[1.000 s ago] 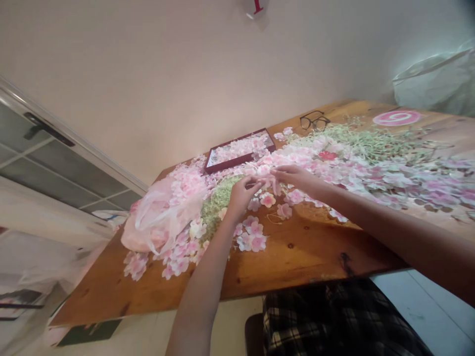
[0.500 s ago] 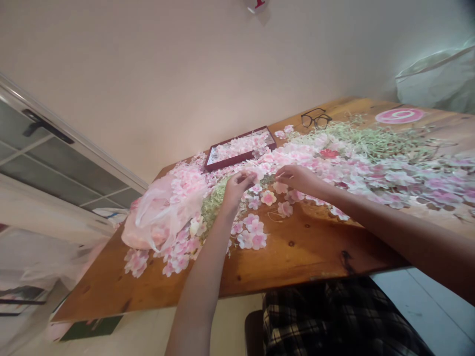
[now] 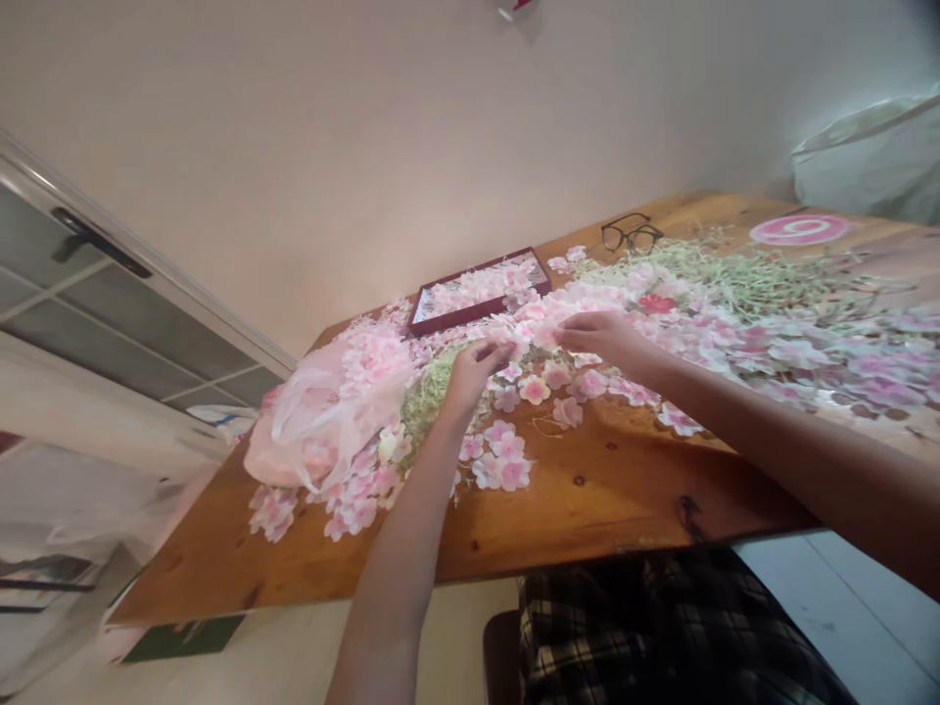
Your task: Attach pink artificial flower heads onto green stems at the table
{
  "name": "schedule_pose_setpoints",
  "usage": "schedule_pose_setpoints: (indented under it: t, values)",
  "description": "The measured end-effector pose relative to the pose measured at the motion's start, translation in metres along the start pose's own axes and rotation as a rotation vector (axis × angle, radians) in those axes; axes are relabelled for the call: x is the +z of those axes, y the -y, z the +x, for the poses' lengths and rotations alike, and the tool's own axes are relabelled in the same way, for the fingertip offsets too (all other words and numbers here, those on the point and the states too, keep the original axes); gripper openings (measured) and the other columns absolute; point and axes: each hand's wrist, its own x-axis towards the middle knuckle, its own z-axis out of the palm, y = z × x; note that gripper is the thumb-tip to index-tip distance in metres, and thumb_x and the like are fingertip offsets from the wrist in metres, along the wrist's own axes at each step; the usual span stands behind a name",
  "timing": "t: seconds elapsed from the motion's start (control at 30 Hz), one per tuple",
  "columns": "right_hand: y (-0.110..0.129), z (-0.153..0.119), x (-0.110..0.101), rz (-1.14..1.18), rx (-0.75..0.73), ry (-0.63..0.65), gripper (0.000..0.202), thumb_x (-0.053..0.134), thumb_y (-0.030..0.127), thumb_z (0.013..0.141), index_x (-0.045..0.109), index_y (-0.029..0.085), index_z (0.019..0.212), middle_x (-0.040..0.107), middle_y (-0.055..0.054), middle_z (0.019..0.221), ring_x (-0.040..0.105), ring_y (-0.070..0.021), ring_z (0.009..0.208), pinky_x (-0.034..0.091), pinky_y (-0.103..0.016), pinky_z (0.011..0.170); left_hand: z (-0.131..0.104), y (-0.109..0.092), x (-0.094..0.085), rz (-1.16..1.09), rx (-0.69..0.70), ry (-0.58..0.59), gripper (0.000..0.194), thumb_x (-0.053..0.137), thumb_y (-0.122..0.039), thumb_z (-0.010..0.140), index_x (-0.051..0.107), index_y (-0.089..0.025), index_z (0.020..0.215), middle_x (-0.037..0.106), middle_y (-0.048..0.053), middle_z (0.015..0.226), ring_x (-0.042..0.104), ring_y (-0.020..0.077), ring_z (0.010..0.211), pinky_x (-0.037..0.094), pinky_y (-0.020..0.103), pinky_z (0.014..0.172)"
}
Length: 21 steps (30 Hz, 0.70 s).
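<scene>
My left hand [image 3: 474,374] is closed in a pinch over the middle of the table, with a pale pink artificial flower [image 3: 518,345] at its fingertips. To its right, my right hand [image 3: 606,338] has its fingers pressed together, their tips against the heap of pink artificial flowers [image 3: 573,305]. What those right fingertips hold, if anything, is hidden. Several loose flowers lie just below both hands, among them one with an orange-pink centre [image 3: 534,390]. A tuft of pale green stems [image 3: 433,392] lies beside my left wrist.
A dark red tray [image 3: 459,317] of flowers stands against the wall. Left on the wooden table [image 3: 587,509] lies a translucent bag [image 3: 308,416] with pink contents. Eyeglasses [image 3: 632,235], a pink oval marked with a digit [image 3: 800,230] and green stems [image 3: 764,279] lie at the right.
My right hand has shifted slightly up and right, its fingers now straighter and closer together. The left hand stays pinched in nearly the same place. The view has shifted a little.
</scene>
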Motion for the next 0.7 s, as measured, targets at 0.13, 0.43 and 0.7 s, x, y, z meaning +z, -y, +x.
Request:
schedule_pose_setpoints:
  t: [0.13, 0.43, 0.7]
  values:
    - [-0.004, 0.003, -0.001, 0.021, -0.011, -0.031, 0.018, 0.053, 0.031, 0.070, 0.059, 0.014, 0.072, 0.058, -0.005, 0.074, 0.050, -0.0128, 0.065, 0.036, -0.024, 0.058, 0.001, -0.002, -0.003, -0.076, 0.009, -0.034, 0.027, 0.062, -0.035, 0.058, 0.059, -0.016, 0.076, 0.060, 0.003, 0.077, 0.056, 0.0126, 0.073, 0.043, 0.030, 0.074]
    - [0.000, 0.002, 0.001, 0.058, -0.021, 0.004, 0.019, 0.053, 0.031, 0.070, 0.060, 0.014, 0.076, 0.061, -0.007, 0.083, 0.053, -0.0152, 0.073, 0.039, -0.026, 0.064, 0.000, -0.003, -0.004, -0.044, 0.021, -0.066, 0.025, 0.059, -0.036, 0.061, 0.060, -0.016, 0.076, 0.061, 0.003, 0.083, 0.055, 0.0139, 0.079, 0.043, 0.029, 0.076]
    - [-0.003, 0.001, 0.007, -0.026, -0.126, 0.047, 0.026, 0.050, 0.038, 0.071, 0.061, 0.015, 0.077, 0.061, -0.005, 0.077, 0.053, -0.0160, 0.071, 0.038, -0.025, 0.058, -0.007, -0.006, 0.013, -0.047, -0.022, 0.091, 0.023, 0.059, -0.037, 0.061, 0.058, -0.017, 0.072, 0.059, 0.002, 0.076, 0.054, 0.0125, 0.074, 0.042, 0.027, 0.073]
